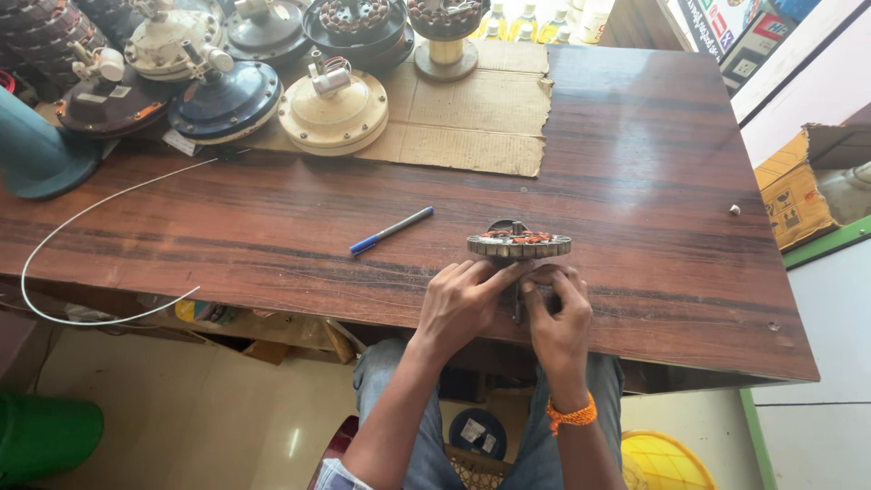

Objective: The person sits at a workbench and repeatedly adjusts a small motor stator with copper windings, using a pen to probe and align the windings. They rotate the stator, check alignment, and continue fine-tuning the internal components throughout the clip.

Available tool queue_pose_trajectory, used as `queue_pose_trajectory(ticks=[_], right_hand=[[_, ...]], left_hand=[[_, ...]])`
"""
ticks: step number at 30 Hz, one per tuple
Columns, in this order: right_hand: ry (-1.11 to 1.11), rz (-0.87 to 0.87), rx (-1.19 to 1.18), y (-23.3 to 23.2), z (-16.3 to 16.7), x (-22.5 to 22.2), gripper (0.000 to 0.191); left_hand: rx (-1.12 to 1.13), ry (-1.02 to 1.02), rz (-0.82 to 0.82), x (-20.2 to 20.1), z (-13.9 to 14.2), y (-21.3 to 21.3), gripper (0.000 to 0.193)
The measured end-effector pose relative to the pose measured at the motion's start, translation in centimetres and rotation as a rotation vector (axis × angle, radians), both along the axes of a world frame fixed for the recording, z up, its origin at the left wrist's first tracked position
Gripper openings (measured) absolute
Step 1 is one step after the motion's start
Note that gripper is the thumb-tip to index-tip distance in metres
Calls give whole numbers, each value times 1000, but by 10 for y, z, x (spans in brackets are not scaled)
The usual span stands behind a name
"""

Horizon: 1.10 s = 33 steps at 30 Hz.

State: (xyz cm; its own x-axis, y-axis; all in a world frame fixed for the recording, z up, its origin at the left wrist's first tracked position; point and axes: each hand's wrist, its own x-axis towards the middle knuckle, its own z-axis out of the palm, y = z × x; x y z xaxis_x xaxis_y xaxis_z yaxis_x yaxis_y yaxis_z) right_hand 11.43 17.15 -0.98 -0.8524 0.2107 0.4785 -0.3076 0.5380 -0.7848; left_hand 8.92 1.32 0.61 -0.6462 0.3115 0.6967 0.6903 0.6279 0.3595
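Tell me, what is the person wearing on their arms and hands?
Both forearms are bare, with no gloves and no long sleeves. The right hand has a bright orange thread band tied around its wrist. The left hand has nothing on its wrist. Near the left elbow, at the picture's bottom edge, a bit of pale rolled-up sleeve shows. I can't see any rings.

Dark wooden table (pixel 653 163) was seen carrying the load | flat cardboard sheet (pixel 472 118) was laid at its far edge, fan motor housings (pixel 333 109) set on and beside it | blue-capped pen (pixel 392 230) was left mid-table | wound stator (pixel 519 243) was stood near the front edge | white wire (pixel 82 213) was looped off the left side | small screw (pixel 734 210) was spotted far right.
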Motion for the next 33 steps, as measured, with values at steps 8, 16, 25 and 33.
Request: queue_pose_trajectory(ticks=[8, 16, 25, 33], right_hand=[[-347, 297, -699, 47, -9, 11, 13], [-289, 492, 32, 45, 67, 2, 12], [-444, 393, 430, -11, 111, -78, 18], [-445, 414, 544, -15, 99, -102, 21]], left_hand=[[130, -104, 15, 7, -10, -3, 12], [602, -572, -39, 9, -24, -2, 15], [1232, -869, -263, 5, -44, 4, 8], [1230, -941, -53, 4, -45, 10, 12]])
